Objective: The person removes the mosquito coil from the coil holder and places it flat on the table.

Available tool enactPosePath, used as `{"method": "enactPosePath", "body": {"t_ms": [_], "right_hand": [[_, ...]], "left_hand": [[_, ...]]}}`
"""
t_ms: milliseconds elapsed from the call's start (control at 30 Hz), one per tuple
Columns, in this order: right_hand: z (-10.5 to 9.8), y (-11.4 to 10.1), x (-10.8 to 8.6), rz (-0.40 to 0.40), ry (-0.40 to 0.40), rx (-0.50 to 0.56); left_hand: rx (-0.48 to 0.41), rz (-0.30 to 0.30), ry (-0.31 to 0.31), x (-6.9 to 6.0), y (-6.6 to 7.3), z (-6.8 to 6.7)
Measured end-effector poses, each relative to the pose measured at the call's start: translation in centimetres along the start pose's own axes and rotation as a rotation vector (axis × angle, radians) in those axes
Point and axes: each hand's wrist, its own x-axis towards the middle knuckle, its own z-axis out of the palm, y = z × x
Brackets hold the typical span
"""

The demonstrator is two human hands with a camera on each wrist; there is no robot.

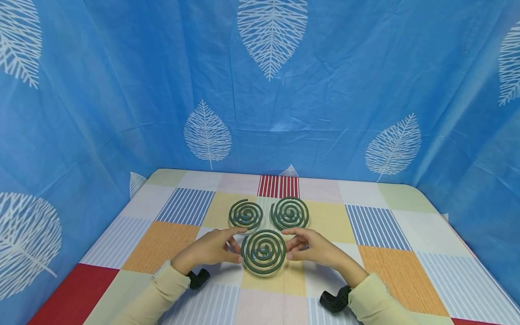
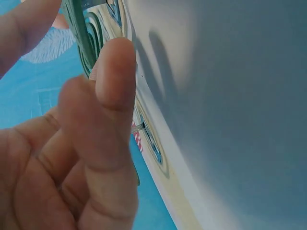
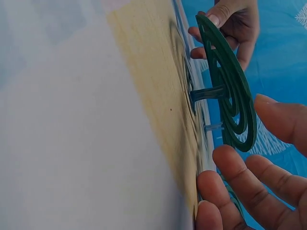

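Three green mosquito coils are on the patchwork tablecloth. The front coil (image 1: 263, 270) lies nearly flat between my hands, raised on a small metal stand (image 3: 208, 93). Behind it are a left coil (image 1: 260, 216) and a right coil (image 1: 306, 215). My left hand (image 1: 213, 247) is at the front coil's left edge, thumb and fingers spread apart; whether it touches is unclear. My right hand (image 1: 314, 247) stands at the right edge, fingers bent loosely. In the right wrist view its thumb (image 3: 280, 117) is beside the rim, with no grip visible.
The tablecloth (image 1: 390, 280) has coloured squares and stripes. Blue curtains (image 1: 325, 90) with white leaf prints enclose the table's back and sides. A black device is strapped at each wrist, the left one (image 1: 198, 279) and the right one (image 1: 335, 300).
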Motion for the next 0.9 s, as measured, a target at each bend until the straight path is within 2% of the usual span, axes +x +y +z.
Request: {"method": "enactPosePath", "body": {"t_ms": [467,900], "right_hand": [[0.20,0.19,0.85,0.016,-0.011,0.030],[0.52,0.21,0.78,0.022,-0.004,0.057]], "left_hand": [[-0.057,-0.024,0.004,0.20,-0.20,0.41],[-0.100,-0.008,0.006,0.31,-0.14,0.56]]}}
